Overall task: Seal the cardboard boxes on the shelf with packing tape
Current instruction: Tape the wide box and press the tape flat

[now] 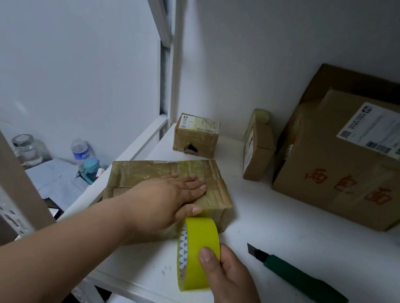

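Yellow tape roll (197, 253) gripped, left hand (174, 198) pressing box (217, 187)

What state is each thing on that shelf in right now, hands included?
Flat box: closed, taped over, pressed by left hand.
Left hand: flat on flat box.
Right hand: grips tape roll.
Tape roll: on edge, at the box's near side.
Utility knife: blade out, lying untouched.
Small box: taped, side torn.
Large box: taped shut.

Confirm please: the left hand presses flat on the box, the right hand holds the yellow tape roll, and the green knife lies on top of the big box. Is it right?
Not quite. The head view shows the green knife lying on the white shelf, not on the big box. The rest is right: the left hand presses flat on the box, and the right hand holds the yellow tape roll.
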A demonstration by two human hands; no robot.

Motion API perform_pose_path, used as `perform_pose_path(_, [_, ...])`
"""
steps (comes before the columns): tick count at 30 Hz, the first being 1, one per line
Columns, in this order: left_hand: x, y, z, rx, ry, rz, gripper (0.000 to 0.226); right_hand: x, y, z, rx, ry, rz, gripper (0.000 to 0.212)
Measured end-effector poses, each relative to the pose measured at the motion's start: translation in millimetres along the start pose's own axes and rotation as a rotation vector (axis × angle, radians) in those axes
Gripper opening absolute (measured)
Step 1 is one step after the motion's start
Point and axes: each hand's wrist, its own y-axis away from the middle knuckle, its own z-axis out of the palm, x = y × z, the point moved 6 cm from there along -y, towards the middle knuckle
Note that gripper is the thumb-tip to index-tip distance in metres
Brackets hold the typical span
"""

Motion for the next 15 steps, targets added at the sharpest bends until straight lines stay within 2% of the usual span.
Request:
perform_pose_path(4, [-1.8, 4.2, -3.8, -0.150, 0.050, -0.026, 0.056, 1.3, 3.0, 0.1, 0.015, 0.051, -0.016, 0.056])
perform_pose_path(6, [-10.3, 15.2, -4.7, -0.247, 0.112, -0.046, 0.066, 1.3, 2.9, -3.3, 0.028, 0.068, -0.001, 0.057])
perform_pose_path(8, [-17.6, 27.8, -3.0, -0.292, 0.072, -0.075, 0.083, -0.1, 4.1, -5.3, 0.025, 0.073, 0.013, 0.057])
perform_pose_path(10, [-19.2, 36.0, 3.4, -0.250, -0.048, -0.094, 0.087, -0.7, 7.9, -5.0, 0.012, 0.065, 0.031, 0.046])
perform_pose_path(12, [-18.2, 39.5, 9.1, -0.171, -0.094, -0.114, 0.083, 2.4, 14.2, -3.8, -0.022, 0.001, 0.064, 0.015])
perform_pose_path(13, [-18.3, 39.6, 9.8, -0.148, -0.091, -0.117, 0.081, 3.6, 17.5, -1.0, -0.072, -0.032, 0.099, 0.006])
perform_pose_path(15, [-20.2, 36.8, 8.4, -0.138, -0.062, -0.121, 0.079, 6.2, 21.4, 5.2, -0.213, -0.012, 0.095, 0.024])
